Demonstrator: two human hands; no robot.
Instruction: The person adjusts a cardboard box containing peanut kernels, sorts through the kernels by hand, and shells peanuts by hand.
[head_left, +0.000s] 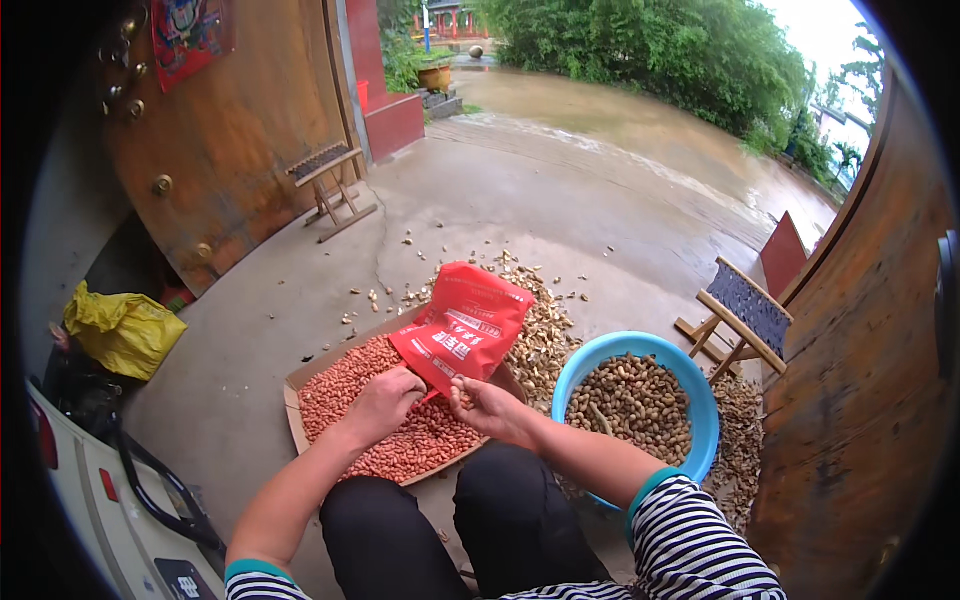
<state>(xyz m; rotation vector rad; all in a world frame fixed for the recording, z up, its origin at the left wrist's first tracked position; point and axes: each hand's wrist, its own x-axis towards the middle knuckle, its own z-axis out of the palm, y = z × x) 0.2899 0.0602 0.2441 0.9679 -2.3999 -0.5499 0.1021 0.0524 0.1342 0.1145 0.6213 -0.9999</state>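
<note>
A red printed bag (468,318) lies across the far right part of a shallow cardboard tray (297,420) in front of my knees. Shelled peanuts (345,385) with pinkish-red skins fill the tray. My left hand (387,403) is closed at the bag's near left edge, its fingertips partly hidden. Thumb and fingers of my right hand (490,408) pinch the bag's near right edge. Beside my right forearm stands a light-blue basin (708,400) of unshelled peanuts (630,408).
Broken peanut shells (540,345) are strewn beyond the tray, with another heap (738,440) right of the basin. Folding stools stand at left (330,190) and right (740,315). A yellow bag (125,330) and a pale vehicle (110,500) are at far left. Wooden doors flank the wet yard.
</note>
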